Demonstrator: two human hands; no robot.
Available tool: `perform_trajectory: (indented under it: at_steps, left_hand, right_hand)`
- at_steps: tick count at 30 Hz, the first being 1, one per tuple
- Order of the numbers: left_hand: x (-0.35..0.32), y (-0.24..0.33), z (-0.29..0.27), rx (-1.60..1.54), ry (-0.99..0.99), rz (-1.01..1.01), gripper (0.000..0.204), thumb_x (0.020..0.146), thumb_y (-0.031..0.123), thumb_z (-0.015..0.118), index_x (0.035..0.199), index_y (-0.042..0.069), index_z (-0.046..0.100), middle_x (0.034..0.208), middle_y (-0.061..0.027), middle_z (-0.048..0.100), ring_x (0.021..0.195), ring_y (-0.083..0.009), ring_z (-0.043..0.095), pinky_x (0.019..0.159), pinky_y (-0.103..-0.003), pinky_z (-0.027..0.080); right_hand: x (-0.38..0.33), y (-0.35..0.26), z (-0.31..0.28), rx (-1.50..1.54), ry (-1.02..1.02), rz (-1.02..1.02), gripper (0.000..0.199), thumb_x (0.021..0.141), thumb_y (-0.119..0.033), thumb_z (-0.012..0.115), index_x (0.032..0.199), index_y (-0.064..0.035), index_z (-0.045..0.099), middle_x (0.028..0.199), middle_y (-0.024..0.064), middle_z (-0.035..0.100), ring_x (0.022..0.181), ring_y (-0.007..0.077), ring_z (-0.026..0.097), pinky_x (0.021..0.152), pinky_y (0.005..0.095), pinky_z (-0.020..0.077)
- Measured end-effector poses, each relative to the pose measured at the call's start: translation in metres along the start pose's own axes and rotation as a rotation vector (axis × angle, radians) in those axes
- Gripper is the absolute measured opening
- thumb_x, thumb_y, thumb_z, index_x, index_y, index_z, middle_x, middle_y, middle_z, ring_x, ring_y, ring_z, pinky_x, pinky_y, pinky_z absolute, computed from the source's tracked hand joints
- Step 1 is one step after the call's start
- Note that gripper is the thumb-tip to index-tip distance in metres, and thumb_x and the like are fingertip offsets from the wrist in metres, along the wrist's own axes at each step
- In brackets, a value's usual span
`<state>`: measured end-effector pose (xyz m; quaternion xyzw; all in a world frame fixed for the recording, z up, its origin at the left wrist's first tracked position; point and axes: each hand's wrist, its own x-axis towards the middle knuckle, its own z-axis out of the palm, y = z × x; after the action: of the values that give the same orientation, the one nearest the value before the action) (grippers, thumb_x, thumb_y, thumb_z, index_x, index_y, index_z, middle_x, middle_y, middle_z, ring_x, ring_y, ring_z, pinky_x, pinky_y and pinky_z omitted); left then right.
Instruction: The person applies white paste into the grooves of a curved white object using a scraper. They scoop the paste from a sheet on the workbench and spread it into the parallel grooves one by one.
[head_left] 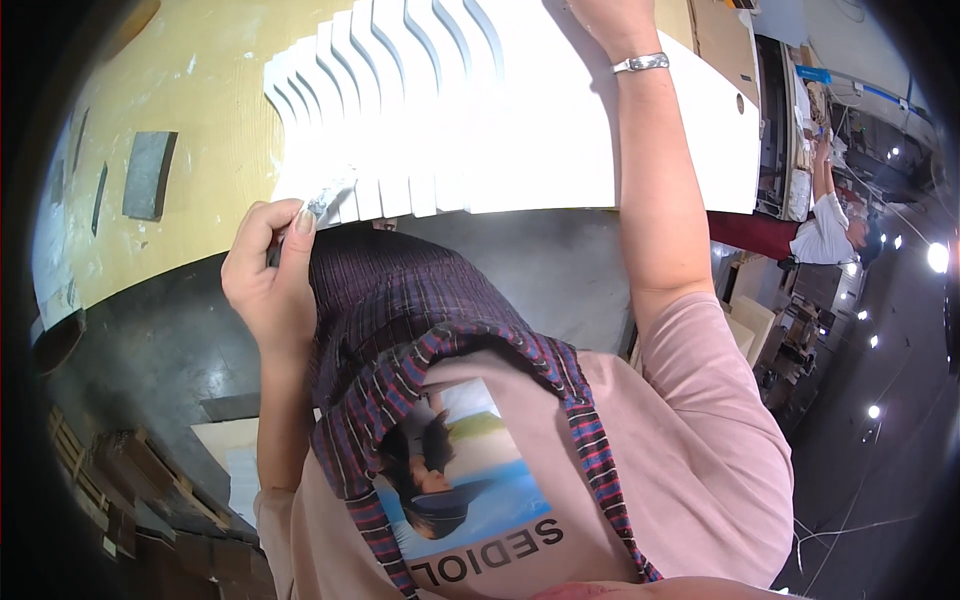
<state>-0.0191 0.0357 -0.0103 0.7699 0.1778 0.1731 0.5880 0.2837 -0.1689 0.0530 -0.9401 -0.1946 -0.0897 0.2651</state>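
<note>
Several white, wavy-edged panels [420, 130] lie stacked and fanned in steps, their surfaces washed out by glare. At the stack's near left corner, my left hand [268, 275] is closed, thumb and forefinger pinching a small, crumpled-looking grey-white piece [328, 198]. What kind of thing it is, I cannot make out. That piece is against or just over the panel ends. My right arm reaches forward across the white panels, with a silver bracelet [640, 63] at the wrist. My right hand [612, 22] is cut off by the upper edge, so its fingers are hidden.
Beneath the panels is a yellowish worktable [215, 90], marked with white smears. A dark grey block [150, 175] and a thin dark strip [99, 200] lie on its left. Pallets [150, 470] stand at lower left. A co-worker [825, 230] is at far right.
</note>
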Motion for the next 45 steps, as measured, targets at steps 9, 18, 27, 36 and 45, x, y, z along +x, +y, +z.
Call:
perform_trajectory:
  at_steps: [9, 18, 27, 36, 45]
  left_hand:
    - [-0.006, -0.022, -0.014, -0.212, -0.091, -0.196, 0.006, 0.098, 0.002, 0.065, 0.097, -0.004, 0.064, 0.085, 0.0029, 0.057, 0.078, -0.0051, 0.046, 0.072, -0.019, 0.037]
    - [0.001, -0.024, -0.018, -0.233, -0.147, -0.185, 0.005, 0.099, 0.0, 0.063, 0.096, -0.003, 0.063, 0.083, 0.0035, 0.056, 0.076, -0.0045, 0.047, 0.069, -0.019, 0.038]
    - [0.007, -0.028, -0.011, 0.033, -0.092, 0.034, 0.003, 0.095, -0.006, 0.063, 0.094, -0.003, 0.062, 0.078, -0.0028, 0.055, 0.071, -0.0097, 0.049, 0.066, -0.023, 0.041]
    - [0.012, -0.029, -0.009, 0.072, -0.084, 0.09, 0.004, 0.093, -0.007, 0.063, 0.092, -0.003, 0.062, 0.078, -0.007, 0.057, 0.069, -0.0138, 0.053, 0.065, -0.025, 0.043]
    - [0.014, -0.03, -0.011, -0.012, -0.116, -0.016, 0.003, 0.094, -0.006, 0.062, 0.092, -0.003, 0.063, 0.079, -0.0046, 0.057, 0.072, -0.0108, 0.052, 0.067, -0.024, 0.042]
  right_hand:
    - [-0.002, -0.002, 0.004, 0.022, -0.026, -0.001, 0.027, 0.08, -0.027, 0.069, 0.085, -0.0013, 0.076, 0.076, 0.0232, 0.07, 0.073, 0.0335, 0.071, 0.073, 0.0405, 0.0542]
    - [0.0, -0.004, 0.004, -0.015, -0.03, -0.006, 0.027, 0.08, -0.026, 0.07, 0.084, -0.0002, 0.075, 0.074, 0.0234, 0.069, 0.071, 0.0321, 0.07, 0.073, 0.0404, 0.0536]
    - [0.0, -0.004, 0.006, 0.002, -0.004, -0.037, 0.027, 0.08, -0.025, 0.071, 0.082, 0.0019, 0.075, 0.074, 0.0232, 0.07, 0.072, 0.0312, 0.071, 0.072, 0.0394, 0.0531]
    - [0.002, -0.001, 0.008, -0.028, 0.002, -0.068, 0.027, 0.08, -0.024, 0.071, 0.081, 0.0031, 0.074, 0.075, 0.0225, 0.07, 0.074, 0.0301, 0.071, 0.074, 0.0385, 0.0531]
    - [0.001, -0.006, 0.003, 0.018, -0.028, -0.007, 0.028, 0.082, -0.024, 0.073, 0.081, 0.0041, 0.073, 0.072, 0.0204, 0.069, 0.071, 0.026, 0.069, 0.072, 0.0371, 0.0519]
